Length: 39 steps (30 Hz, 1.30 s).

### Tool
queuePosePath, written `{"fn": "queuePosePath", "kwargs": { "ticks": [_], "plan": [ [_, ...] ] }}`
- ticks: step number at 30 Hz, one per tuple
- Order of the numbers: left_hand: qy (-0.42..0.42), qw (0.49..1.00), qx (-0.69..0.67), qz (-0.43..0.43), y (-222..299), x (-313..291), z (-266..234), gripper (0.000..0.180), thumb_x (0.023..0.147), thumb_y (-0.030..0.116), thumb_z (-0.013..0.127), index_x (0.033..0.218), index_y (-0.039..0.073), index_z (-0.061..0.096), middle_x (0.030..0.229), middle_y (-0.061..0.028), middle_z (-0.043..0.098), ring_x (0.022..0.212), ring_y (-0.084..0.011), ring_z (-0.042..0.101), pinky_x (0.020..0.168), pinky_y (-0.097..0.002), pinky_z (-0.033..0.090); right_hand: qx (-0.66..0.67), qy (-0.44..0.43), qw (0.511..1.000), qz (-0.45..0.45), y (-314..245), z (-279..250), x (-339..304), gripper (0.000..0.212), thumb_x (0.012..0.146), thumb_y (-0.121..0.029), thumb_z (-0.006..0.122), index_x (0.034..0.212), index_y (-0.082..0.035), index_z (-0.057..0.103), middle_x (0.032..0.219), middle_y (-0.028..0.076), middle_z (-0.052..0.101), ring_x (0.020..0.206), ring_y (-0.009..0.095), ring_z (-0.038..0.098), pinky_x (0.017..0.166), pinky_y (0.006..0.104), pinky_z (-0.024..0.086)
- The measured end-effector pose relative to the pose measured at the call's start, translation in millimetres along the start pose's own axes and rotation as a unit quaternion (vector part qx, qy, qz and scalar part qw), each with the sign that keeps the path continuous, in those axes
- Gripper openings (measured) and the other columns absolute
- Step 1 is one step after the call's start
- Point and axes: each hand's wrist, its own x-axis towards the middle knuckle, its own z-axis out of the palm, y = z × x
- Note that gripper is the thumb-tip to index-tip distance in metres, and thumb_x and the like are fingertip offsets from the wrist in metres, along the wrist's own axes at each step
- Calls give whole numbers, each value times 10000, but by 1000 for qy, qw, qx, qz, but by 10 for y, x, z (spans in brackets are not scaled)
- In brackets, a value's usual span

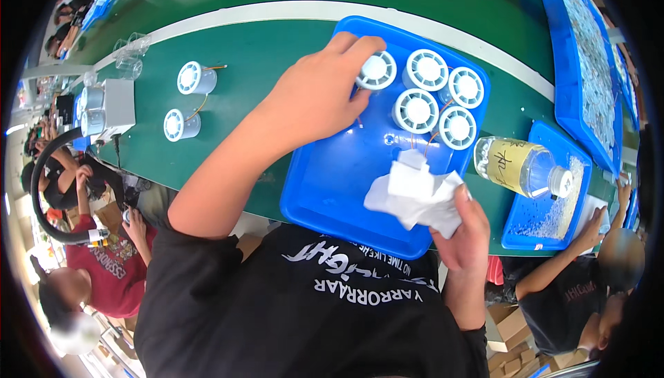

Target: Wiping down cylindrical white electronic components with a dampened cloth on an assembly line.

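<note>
My left hand (321, 87) reaches over the blue tray (311, 177), its fingers wrapped round a white round cup-shaped part (377, 70) with a slotted rim and a domed centre. Right of it, several like parts (416, 110) stand grouped in the tray, thin orange wires trailing from some of them. My right hand (468, 229), at the tray's near right edge, pinches a crumpled white cloth or tissue (415, 188) that hangs over the tray.
Two similar wired parts (196, 78) lie left on the green table (249, 46). A labelled clear bottle (515, 166) leans over a smaller blue tray (520, 222) of white granules. Farther right is a large blue bin (577, 67). Co-workers sit on both sides.
</note>
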Motion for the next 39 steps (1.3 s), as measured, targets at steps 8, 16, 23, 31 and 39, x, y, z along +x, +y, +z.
{"fn": "queuePosePath", "kwargs": {
  "ticks": [8, 16, 23, 31, 39],
  "plan": [
    [-39, 996, -61, -57, 44, -426, 32, 567, 802, 84, 740, 1327, 96, 526, 1204, -113, 599, 964, -281, 672, 835, -372, 551, -45, 18, 994, -101, -230, 69, 120, 572, 1063, -380, 422, 1427, 60, 403, 1362, 182, 568, 1249, 317, 575, 1043, 448, 454],
    [-19, 763, -630, -141, 214, -889, 135, 654, 714, -17, 865, 1258, -34, 503, 1102, -132, 661, 1001, -176, 683, 871, -310, 553, -119, -38, 954, -271, -256, 370, 190, 576, 1090, -405, 309, 1420, 53, 422, 1403, 202, 540, 1314, 325, 520, 1093, 455, 412],
    [-2, 744, -654, -139, 320, -953, 189, 589, 713, -60, 845, 1202, -21, 518, 1072, -113, 671, 976, -159, 685, 868, -316, 551, -513, -137, 713, -457, -56, 654, 336, 443, 960, -282, 595, 1265, 39, 613, 1251, 216, 621, 1135, 381, 620, 932, 449, 504],
    [-29, 729, -666, -153, 356, -952, 147, 588, 710, -74, 834, 1203, -10, 521, 1089, -121, 680, 984, -169, 686, 871, -318, 558, -601, -95, 684, -402, -179, 681, 121, 434, 951, -250, 616, 1242, 70, 598, 1281, 227, 613, 1146, 416, 610, 967, 439, 506],
    [-98, 879, -465, -37, 402, -908, 163, 908, 727, -4, 860, 1482, -18, 357, 1248, -135, 612, 1141, -219, 626, 939, -349, 528, -400, -37, 877, -265, -187, 533, 235, 368, 1077, -261, 439, 1061, 42, 648, 848, 160, 667, 718, 264, 650, 656, 356, 494]
  ]
}}
